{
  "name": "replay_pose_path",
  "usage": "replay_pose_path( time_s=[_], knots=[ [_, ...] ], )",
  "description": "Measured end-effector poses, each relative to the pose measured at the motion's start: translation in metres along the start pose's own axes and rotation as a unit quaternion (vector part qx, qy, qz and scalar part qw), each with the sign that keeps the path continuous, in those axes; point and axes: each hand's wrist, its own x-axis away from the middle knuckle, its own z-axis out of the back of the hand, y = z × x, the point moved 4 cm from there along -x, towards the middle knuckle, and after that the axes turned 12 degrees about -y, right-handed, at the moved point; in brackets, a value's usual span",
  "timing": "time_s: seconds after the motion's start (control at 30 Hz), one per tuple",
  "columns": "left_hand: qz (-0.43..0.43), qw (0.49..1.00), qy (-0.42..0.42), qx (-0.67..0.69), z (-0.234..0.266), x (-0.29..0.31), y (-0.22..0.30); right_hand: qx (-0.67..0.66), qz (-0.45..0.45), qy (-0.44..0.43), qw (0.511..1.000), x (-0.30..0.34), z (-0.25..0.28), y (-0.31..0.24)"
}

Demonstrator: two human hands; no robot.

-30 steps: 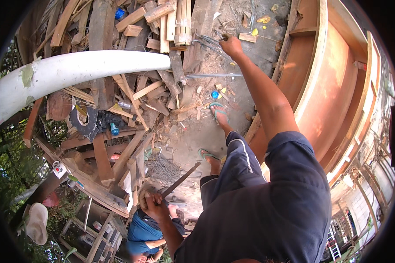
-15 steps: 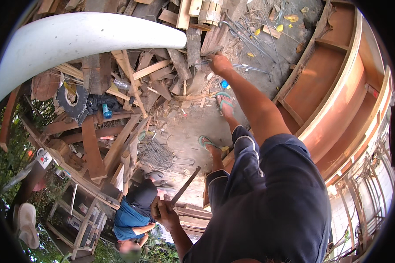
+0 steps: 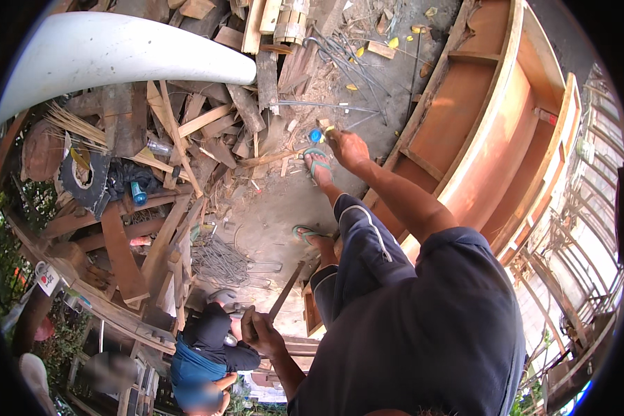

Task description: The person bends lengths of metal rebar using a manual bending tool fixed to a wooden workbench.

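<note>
My right hand (image 3: 350,147) is closed, its fingertips pinching a small tan piece of wood (image 3: 324,124) with a yellowish bit beside it. Just left of these fingertips, a round blue cap (image 3: 315,135) lies on the ground close to my sandalled foot (image 3: 318,166). Lower in the picture, my left hand (image 3: 262,334) wraps around the grip end of a long, narrow knife-like blade (image 3: 286,291). The blade slants up and to the right, and its handle is hidden in my fingers.
Scrap timber (image 3: 208,125) is heaped at the left, under a white curved object (image 3: 132,62). Thin metal rods (image 3: 350,62) and a wire bundle (image 3: 218,260) lie on the ground. A wooden shelf frame (image 3: 464,132) stands at right. A co-worker (image 3: 201,360) crouches at lower left.
My right hand has drawn back from the timber and rods and now holds a small wood piece. My left hand keeps the blade. The view has shifted, moving the surroundings leftward.
</note>
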Motion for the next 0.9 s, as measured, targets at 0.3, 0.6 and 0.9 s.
replay_pose_path(
  time_s=[0.3, 0.6, 0.9],
  knots=[
    [0.122, 0.891, 0.043, 0.435, 0.018, 0.025, -0.023, -0.468, -0.134, -0.064, 0.871, 0.158, -0.013, 0.031],
    [0.044, 0.851, 0.109, 0.511, 0.068, 0.129, -0.118, -0.554, 0.041, -0.198, 0.808, 0.337, 0.004, -0.035],
    [0.081, 0.831, 0.198, 0.513, 0.082, 0.244, -0.245, -0.508, 0.077, -0.409, 0.755, 0.483, -0.061, -0.11]
  ],
)
